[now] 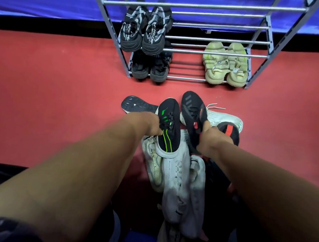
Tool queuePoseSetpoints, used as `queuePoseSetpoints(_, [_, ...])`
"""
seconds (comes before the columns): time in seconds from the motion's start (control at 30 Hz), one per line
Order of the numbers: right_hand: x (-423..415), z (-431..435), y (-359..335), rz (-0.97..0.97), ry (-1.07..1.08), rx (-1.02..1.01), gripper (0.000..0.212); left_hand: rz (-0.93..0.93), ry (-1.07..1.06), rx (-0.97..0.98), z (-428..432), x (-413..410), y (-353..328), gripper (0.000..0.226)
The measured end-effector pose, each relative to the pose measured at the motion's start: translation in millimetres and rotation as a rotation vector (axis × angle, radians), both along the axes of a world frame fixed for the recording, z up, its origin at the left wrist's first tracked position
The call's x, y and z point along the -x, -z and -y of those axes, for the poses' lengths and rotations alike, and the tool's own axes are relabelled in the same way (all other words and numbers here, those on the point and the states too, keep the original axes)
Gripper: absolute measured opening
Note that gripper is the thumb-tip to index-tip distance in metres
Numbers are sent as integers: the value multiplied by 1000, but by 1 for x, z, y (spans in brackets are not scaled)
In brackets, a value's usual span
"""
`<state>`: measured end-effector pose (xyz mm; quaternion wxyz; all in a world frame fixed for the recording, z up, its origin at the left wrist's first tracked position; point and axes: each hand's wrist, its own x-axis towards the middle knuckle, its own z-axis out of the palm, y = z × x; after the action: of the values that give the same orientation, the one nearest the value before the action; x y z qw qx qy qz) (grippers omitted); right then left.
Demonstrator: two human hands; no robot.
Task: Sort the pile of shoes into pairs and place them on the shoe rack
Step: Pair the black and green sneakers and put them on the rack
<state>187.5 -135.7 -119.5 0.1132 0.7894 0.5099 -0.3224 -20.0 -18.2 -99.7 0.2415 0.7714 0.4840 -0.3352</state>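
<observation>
While L grip holds green-stripe shoe midway, R grip clasps blk shoe.

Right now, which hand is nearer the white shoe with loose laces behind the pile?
Right. The right hand, gripping a black shoe, sits just in front of the white shoe; the left hand, holding the green-striped shoe, is farther off to its left.
</observation>
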Motion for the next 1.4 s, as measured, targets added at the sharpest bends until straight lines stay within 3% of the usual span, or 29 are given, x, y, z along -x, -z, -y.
queuePoseSetpoints(0.13, [-2,-14,-3,40,-88,33,39,53,-60,25,-4,4,-3,55])
queuePoseSetpoints(0.27, [1,-25,-7,34,-120,-29,20,84,-88,94,-7,10,-12,51])
queuePoseSetpoints(0.33, [-1,-32,-7,12,-94,-74,21,94,-125,136,-8,16,-13,53])
queuePoseSetpoints(0.5, [-7,-49,-2,-108,22,-244,23,241,-501,208,-20,37,10,62])
queuePoseSetpoints(0.63, [9,-62,4,-277,50,-308,46,201,-705,163,-29,50,19,42])
queuePoseSetpoints(0.77, [38,-77,5,-349,17,-213,77,209,-905,184,-38,52,33,32])
queuePoseSetpoints(0.9, [61,-86,-1,-283,-24,-37,121,295,-1076,155,-55,50,39,22])
queuePoseSetpoints(0.97, [70,-89,-2,-231,-56,21,130,372,-1186,112,-65,52,41,16])
queuePoseSetpoints(1.03, [75,-90,2,-207,-88,61,129,480,-1357,107,-79,57,51,4])
queuePoseSetpoints(1.13, [77,-91,10,-214,-79,73,110,552,-1546,104,-90,63,62,14])
queuePoseSetpoints(1.2, [76,-93,12,-232,-82,62,102,561,-1601,105,-91,61,64,5])
queuePoseSetpoints(1.3, [72,-96,12,-238,-132,58,103,517,-1638,101,-95,67,67,24])
queuePoseSetpoints(1.4, [69,-97,10,-241,-124,74,104,557,-1704,102,-98,70,63,20])
